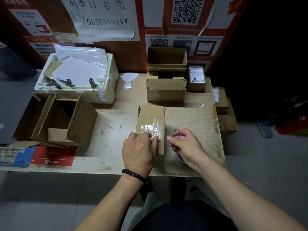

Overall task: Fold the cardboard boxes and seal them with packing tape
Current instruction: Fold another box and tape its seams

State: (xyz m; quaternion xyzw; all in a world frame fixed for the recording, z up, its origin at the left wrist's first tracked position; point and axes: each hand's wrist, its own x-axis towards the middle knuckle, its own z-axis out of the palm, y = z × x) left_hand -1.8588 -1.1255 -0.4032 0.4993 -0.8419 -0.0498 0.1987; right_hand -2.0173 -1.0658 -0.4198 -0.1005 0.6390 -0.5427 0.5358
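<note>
Cardboard cartons lie about a worn wooden table [116, 114], seen from above. Far left sits a large open carton [55, 120], with a white foam box [76, 77] of papers behind it. Near the table's middle stands a small cardboard box [150, 115] with shiny clear tape [152, 128] across its top. The left hand [139, 151], a beaded bracelet [135, 175] on its wrist, presses flat fingers onto the tape. Just right, the right hand [185, 145] curls around a purple object [177, 131]. Behind are stacked open cartons [166, 80].
</note>
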